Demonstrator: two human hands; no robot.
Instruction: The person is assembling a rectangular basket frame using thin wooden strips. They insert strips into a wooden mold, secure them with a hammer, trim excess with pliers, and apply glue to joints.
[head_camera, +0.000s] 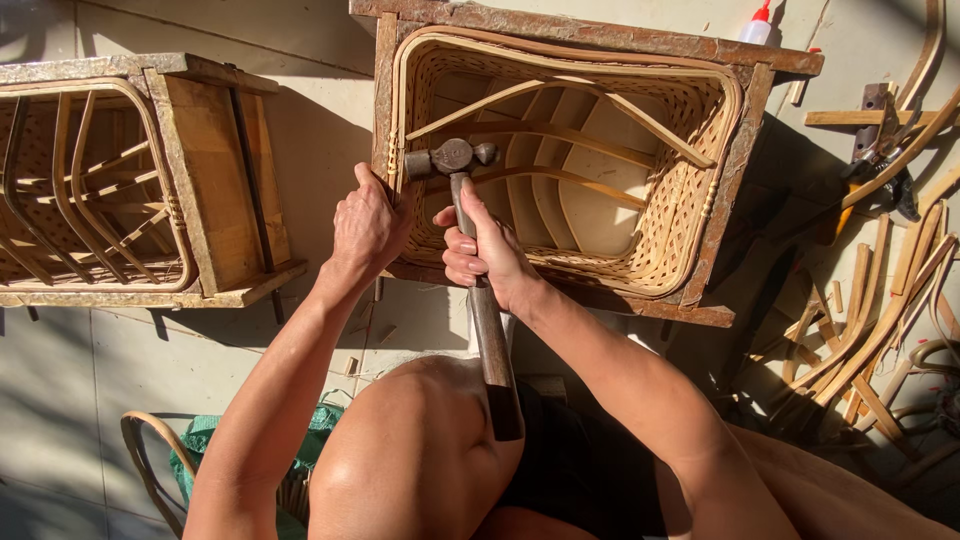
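A woven rattan basket (690, 210) sits inside a worn wooden frame (600, 32) on the floor in front of me. My right hand (488, 250) grips the wooden handle of a hammer (452, 158), whose metal head hovers at the basket's near left rim. My left hand (368, 225) is closed against that same left rim, fingers pinched at the cane edge just left of the hammer head. What it pinches is too small to tell. My bare knee fills the lower middle.
A second wooden frame with a cane basket (130, 180) stands at left. Loose cane strips and offcuts (860, 330) lie at right, with a white glue bottle (757, 25) at the top. A green bag (205, 435) lies by my knee.
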